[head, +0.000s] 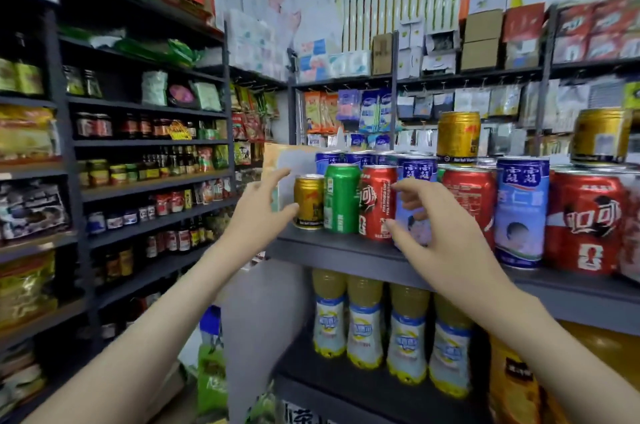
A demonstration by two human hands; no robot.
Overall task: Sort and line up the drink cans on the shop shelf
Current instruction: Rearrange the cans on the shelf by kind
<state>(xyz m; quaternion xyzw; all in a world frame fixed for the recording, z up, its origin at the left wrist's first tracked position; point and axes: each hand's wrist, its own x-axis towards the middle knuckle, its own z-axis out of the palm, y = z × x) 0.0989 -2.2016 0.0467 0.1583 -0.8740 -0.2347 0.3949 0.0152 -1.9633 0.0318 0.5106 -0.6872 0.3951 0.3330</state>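
Shelf (346, 255) front row: gold can (309, 201), green can (341, 198), red can (375, 203), blue can (417, 174); brands alternate onward (spare gold cans (458, 136) sit on top).
Progress: sorting judged barely begun.
Left hand (258, 212): fingers spread, empty, 9 o'clock of gold can.
Right hand (436, 233): fingers apart, gripping nothing, 3 o'clock of red can.

On the grey shelf (346, 255), the short can (309, 201) is gold, its neighbour (341, 198) green, the next (376, 203) red with white lettering (partly blurred); bottles (365, 323) below are yellow-and-white.
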